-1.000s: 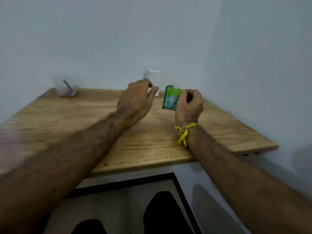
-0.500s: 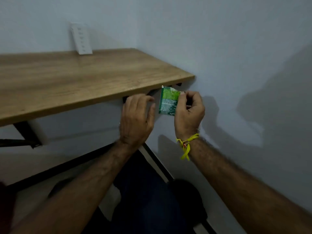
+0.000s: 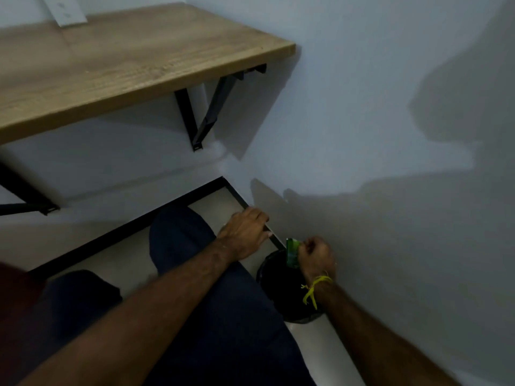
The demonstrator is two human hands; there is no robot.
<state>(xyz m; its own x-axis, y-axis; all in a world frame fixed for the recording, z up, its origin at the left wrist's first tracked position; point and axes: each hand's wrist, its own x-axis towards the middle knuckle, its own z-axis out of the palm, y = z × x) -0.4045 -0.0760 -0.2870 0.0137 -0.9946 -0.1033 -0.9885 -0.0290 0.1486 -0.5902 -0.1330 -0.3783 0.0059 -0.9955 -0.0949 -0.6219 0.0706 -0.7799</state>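
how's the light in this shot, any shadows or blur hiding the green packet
Head view: dim overall; large shadows fall on the right wall; the green packet, pinched by the right hand over the black bin, is dark and slightly blurred.

Probably a home study corner: light wooden wall-mounted desktop point(image 3: 139, 65) on black metal brackets point(image 3: 213, 112), bare pale walls point(image 3: 390, 79), round black waste bin point(image 3: 276, 282)

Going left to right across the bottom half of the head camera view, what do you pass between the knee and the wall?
Dark blue trouser knee → left hand → green printed sachet → right hand, which grips the sachet → pale grey wall.
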